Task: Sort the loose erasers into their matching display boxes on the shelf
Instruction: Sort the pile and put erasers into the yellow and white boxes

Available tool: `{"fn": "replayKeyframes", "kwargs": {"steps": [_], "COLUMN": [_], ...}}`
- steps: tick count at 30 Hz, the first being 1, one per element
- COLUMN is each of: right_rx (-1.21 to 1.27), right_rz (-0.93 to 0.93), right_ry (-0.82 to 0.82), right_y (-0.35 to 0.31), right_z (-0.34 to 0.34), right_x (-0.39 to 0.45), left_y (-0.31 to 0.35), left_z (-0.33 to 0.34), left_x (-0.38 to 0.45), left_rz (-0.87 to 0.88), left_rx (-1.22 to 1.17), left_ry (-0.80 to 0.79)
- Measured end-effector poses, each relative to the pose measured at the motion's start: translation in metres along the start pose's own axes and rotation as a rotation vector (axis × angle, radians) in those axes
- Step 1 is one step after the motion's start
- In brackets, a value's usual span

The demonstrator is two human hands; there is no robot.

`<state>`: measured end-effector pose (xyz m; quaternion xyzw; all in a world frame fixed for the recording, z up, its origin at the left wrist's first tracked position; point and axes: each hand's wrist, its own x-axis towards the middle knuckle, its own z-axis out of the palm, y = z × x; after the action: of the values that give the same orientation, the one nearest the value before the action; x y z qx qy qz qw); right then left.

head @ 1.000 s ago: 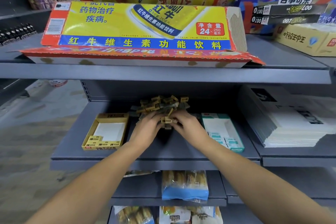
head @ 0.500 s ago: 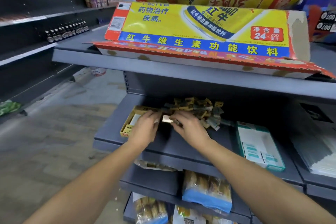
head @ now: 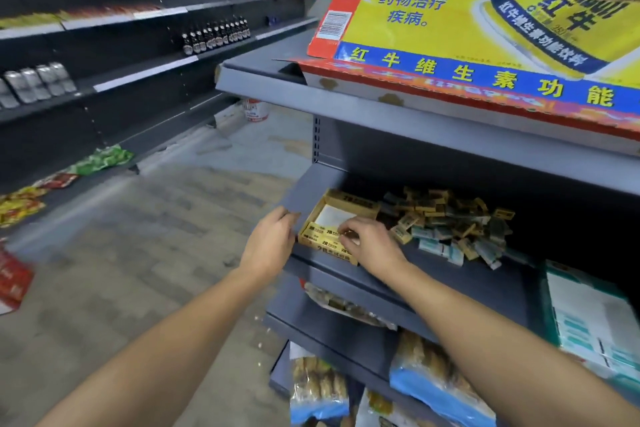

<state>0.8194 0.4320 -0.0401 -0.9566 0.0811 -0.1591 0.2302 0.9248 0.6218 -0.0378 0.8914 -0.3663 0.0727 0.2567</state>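
Yellow display box [head: 327, 242] – "2B"; carton [head: 485, 42] – "红牛维生素功能"

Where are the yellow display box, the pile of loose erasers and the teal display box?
yellow display box [head: 349, 198]: head view, back wall.
pile of loose erasers [head: 446, 222]: head view, middle.
teal display box [head: 588, 308]: head view, white floor.

Grey metal shelf [head: 433, 274], middle tier of a shop rack. At its left end lies a yellow display box [head: 349, 206], open-topped, with a few yellow erasers laid flat along its front part. Just beside it to the right, a loose pile of erasers [head: 446, 222], yellow-sleeved and teal-sleeved mixed together, spreads toward the back of the shelf. Well apart, at the right end, lies a teal-and-white display box [head: 595, 315]. The tier above [head: 415, 121] carries a flattened yellow drinks carton [head: 485, 55], its red flap overhanging the front edge.
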Motion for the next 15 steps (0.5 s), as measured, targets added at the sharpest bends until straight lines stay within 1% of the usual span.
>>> {"fn": "replayKeyframes", "kwargs": {"steps": [4, 10, 15], "right_rx": [0.026, 0.005, 0.017], "right_rz": [0.052, 0.079, 0.056], "right_ry": [-0.003, 0.022, 0.004], "right_y": [0.0021, -0.0010, 0.0005], "right_z": [0.0013, 0.0018, 0.0029], "right_x": [0.0023, 0.0016, 0.0008], "left_y": [-0.0003, 0.0017, 0.0023], "left_z": [0.0030, 0.0066, 0.0075], "left_x": [0.0011, 0.0036, 0.0040], "left_rz": [-0.007, 0.008, 0.009], "left_rx": [-0.003, -0.012, -0.024], "left_ry": [0.000, -0.010, -0.001]}}
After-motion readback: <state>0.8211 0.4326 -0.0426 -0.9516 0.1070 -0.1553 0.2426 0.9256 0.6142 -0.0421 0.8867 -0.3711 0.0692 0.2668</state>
